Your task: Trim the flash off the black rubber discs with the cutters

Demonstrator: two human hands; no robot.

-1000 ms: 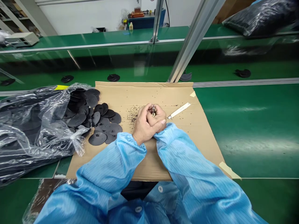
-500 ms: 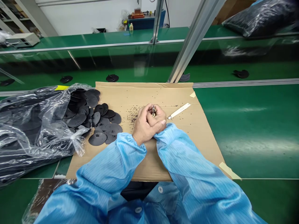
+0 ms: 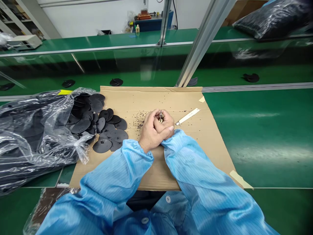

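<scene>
My left hand (image 3: 150,132) and my right hand (image 3: 167,121) are clasped together at the middle of a cardboard sheet (image 3: 171,98). Both are closed around a small metal tool (image 3: 160,116) whose shiny tip sticks up between the thumbs. The right hand lies partly under the left. Black plastic discs (image 3: 107,130) lie in a heap to the left of the hands, spilling from a clear plastic bag (image 3: 36,130). Small black crumbs (image 3: 139,121) dot the cardboard just left of the hands. A white blade-like strip (image 3: 187,116) lies to the right of them.
The cardboard sits on a green bench (image 3: 264,130). Behind it runs a green conveyor belt (image 3: 156,76) carrying single black discs (image 3: 116,82). A slanted aluminium post (image 3: 200,42) rises at the cardboard's far edge. A dark bagged bundle (image 3: 271,16) lies at the far right.
My hands have stayed put. The single discs on the belt behind have drifted slightly to the left.
</scene>
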